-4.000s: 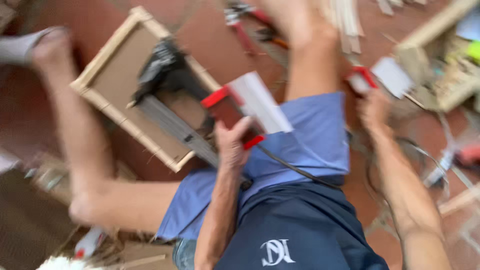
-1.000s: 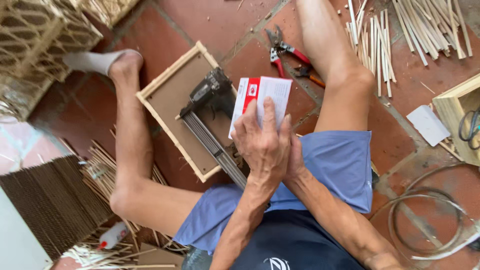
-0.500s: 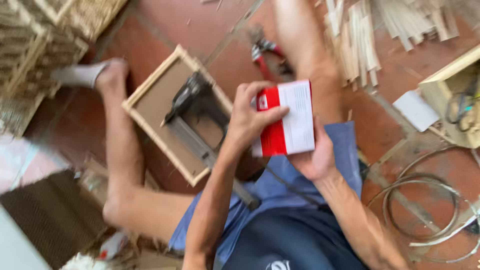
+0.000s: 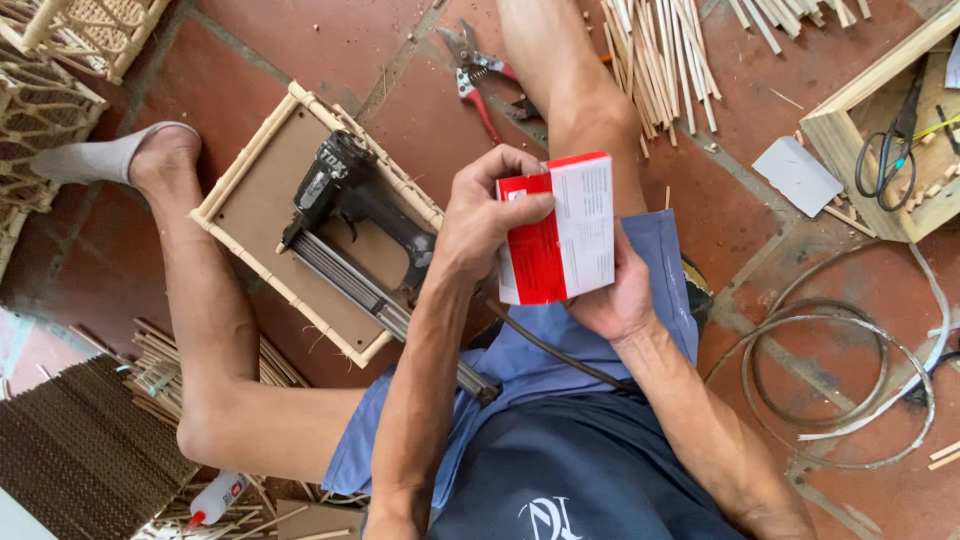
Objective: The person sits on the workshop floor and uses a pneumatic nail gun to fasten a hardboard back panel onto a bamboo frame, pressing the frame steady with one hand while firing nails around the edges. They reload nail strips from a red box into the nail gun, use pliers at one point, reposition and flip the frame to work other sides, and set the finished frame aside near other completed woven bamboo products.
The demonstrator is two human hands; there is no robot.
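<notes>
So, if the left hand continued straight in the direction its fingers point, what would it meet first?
The left hand already grips the red and white box, fingers pointing across it, so the box comes first.

Between the left hand (image 4: pixel 490 215) and right hand (image 4: pixel 620 295) sits a small box (image 4: pixel 560 230) of smooth cardboard, slightly glossy, red and white. Left of the grip, the nail gun (image 4: pixel 345 205) looks matt black plastic and metal, resting on a frame (image 4: pixel 250 260) of pale bamboo around a dull brown board. Above the grip lie bare pale wooden sticks (image 4: pixel 660 50) and metal pliers (image 4: pixel 480 70) with red plastic handles. The floor tiles (image 4: pixel 250 50) are matt, rough terracotta
</notes>
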